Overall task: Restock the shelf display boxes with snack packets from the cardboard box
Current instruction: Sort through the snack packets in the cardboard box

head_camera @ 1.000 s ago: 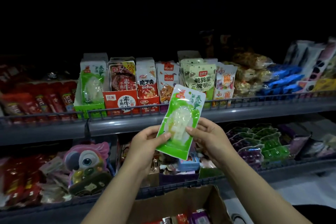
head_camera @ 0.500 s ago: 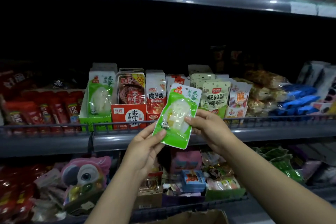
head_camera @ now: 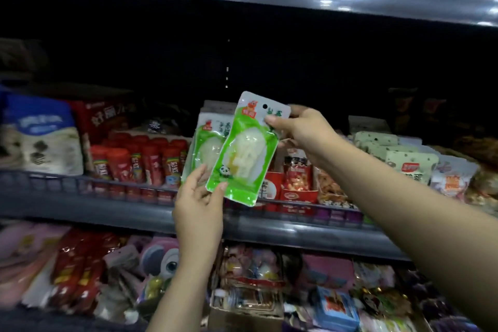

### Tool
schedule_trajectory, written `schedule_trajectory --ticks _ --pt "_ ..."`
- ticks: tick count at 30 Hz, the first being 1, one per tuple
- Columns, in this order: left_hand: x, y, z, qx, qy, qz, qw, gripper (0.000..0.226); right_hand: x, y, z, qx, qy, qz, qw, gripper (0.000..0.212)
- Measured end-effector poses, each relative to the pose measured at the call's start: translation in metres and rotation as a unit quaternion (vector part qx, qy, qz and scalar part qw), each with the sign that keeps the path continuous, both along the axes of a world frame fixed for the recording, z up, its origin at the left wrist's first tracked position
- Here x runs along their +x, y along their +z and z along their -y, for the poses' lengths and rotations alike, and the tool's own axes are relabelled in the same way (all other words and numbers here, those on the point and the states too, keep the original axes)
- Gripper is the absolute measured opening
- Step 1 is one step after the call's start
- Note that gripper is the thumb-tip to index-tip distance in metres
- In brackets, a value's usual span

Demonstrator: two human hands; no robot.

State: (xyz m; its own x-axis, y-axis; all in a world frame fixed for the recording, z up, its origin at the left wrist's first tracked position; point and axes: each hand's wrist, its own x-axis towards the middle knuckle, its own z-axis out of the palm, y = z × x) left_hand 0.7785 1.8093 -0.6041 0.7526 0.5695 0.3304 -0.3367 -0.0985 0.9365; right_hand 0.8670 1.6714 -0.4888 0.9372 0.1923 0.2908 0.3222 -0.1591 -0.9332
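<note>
- The green snack packet [head_camera: 246, 153] is up in the air right in front of the middle shelf [head_camera: 107, 209], tilted, just in front of the matching green packets standing in their display box [head_camera: 206, 148]
- Right hand [head_camera: 304, 132] has a pinch grip on the packet's top corner, thumb on the front; left hand [head_camera: 199, 205] pinches the bottom edge between thumb and fingers, so both are grasping the same packet
- Biggest risk probably: it's a slick pouch held only by two corners, so if one hand lets go early it could swing or slip and drop down onto the lower shelf stuff
- It could also go in crooked, since it's tilted now and the packets already in that box look like they sit upright; pushing it in at an angle might fold it or shove the front one forward over the rail [head_camera: 129, 188]
- Neighbours are tight: red stick packs [head_camera: 140, 162] just to the left, red boxed snacks [head_camera: 296, 178] right beside on the other side, so a sloppy push could land it in the wrong box
- The right forearm reaches across in front of the pale packets [head_camera: 404, 167], easy to brush
- The cardboard box isn't in view, lighting's dim, the back of the shelf is just black
</note>
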Motion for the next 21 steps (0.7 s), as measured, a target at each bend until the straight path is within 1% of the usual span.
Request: schedule_trajectory --ticks 2,4,6,9,11,13,15,18,21 --pt "0.001 -0.003 -0.008 0.059 0.047 -0.014 0.997 0.042 0.01 0.003 -0.02 0.012 -0.005 0.003 1.0 0.009" --pt "0.002 -0.006 -0.012 0.136 0.077 -0.018 0.988 0.045 0.02 0.003 -0.039 0.019 -0.007 -0.008 1.0 0.007" --pt "0.004 -0.01 -0.014 0.217 0.082 -0.029 0.972 0.05 0.029 0.002 -0.055 0.023 -0.006 -0.014 1.0 0.01" --pt "0.01 -0.016 -0.019 0.297 0.053 -0.112 0.947 0.055 0.042 0.002 -0.076 -0.01 -0.021 0.005 1.0 0.012" --pt "0.014 -0.019 -0.022 0.333 0.046 -0.166 0.927 0.055 0.052 0.003 -0.086 -0.036 -0.046 0.015 0.998 0.014" --pt "0.017 -0.02 -0.021 0.365 0.049 -0.198 0.908 0.057 0.062 0.004 -0.093 -0.055 -0.069 0.036 0.995 0.015" --pt "0.018 -0.021 -0.021 0.397 0.05 -0.22 0.889 0.059 0.07 0.004 -0.098 -0.093 -0.077 0.062 0.991 0.016" --pt "0.018 -0.022 -0.022 0.429 0.039 -0.244 0.869 0.06 0.076 0.001 -0.099 -0.174 -0.083 0.094 0.977 0.024" --pt "0.017 -0.025 -0.022 0.462 0.032 -0.253 0.849 0.064 0.081 -0.002 -0.093 -0.202 -0.105 0.116 0.967 0.032"
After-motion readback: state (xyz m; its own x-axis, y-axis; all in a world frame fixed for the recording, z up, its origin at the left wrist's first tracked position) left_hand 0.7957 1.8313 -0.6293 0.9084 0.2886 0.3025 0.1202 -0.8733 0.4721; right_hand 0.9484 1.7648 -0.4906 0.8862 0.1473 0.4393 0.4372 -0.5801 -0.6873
